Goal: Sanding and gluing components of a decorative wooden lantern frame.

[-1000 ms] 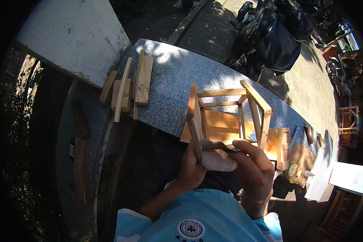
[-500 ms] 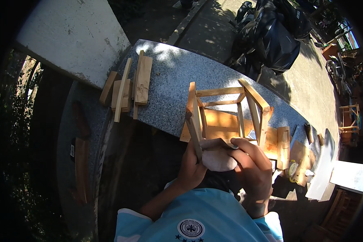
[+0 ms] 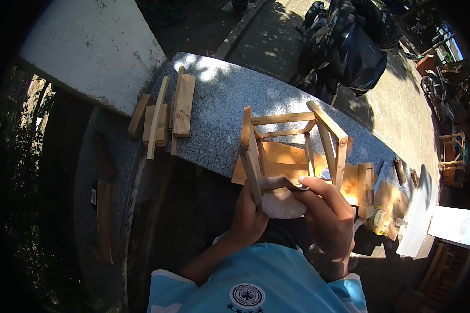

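Observation:
A small wooden stool frame (image 3: 283,119), made of slim legs and crossrails, stands tilted in front of me above the stone table's near edge. Its near left leg is gripped by my left hand (image 3: 248,214), whose fingers are mostly hidden behind the wood. My right hand (image 3: 326,213) is closed on a sheet of sandpaper (image 3: 283,204), pale on its back and brownish on the folded part. The sheet is wrapped over the frame's near rail, with my thumb on top and the fingers beneath.
The speckled stone table (image 3: 219,104) carries several wood offcuts (image 3: 184,107) at left. Under the frame lies a wooden board (image 3: 282,156); a wood block (image 3: 366,188) and a yellow tape roll (image 3: 379,219) are at right. Beyond are black bags (image 3: 355,57) and a concrete slab (image 3: 94,47).
My right hand and the sandpaper have shifted slightly along the near rail, and the sheet's hanging part sits a little higher. My left hand keeps its hold on the frame.

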Tool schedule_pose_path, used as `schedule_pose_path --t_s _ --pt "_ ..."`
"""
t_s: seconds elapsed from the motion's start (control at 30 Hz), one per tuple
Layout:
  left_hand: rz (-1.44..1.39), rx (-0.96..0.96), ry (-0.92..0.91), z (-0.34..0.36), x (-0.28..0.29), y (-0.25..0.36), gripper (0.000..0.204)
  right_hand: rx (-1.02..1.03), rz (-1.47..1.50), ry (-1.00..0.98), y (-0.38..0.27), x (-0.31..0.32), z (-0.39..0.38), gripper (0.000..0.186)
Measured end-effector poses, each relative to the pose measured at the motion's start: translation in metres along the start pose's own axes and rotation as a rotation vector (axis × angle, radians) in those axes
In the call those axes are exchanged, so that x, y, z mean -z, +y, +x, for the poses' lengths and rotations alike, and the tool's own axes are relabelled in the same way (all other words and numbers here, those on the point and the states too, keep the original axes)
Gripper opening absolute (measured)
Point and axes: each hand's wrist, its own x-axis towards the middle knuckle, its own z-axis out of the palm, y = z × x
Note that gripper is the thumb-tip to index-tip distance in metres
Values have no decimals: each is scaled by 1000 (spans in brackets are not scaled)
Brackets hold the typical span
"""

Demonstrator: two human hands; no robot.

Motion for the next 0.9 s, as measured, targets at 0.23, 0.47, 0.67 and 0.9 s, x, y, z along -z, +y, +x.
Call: schedule_pose_path --t_s 0.23,0.47,0.67,0.9 --pt "4 20 11 0 -2 2 37 -21 17 8 1 2 0 27" --pt "-24 30 -11 -1 1 1 39 50 6 -14 2 0 2 28" --pt "-10 8 -1 -1 1 -4 39 44 17 -24 4 -3 1 25" --pt "-37 52 -30 -3 3 -4 43 4 -2 16 3 -4 -1 22"
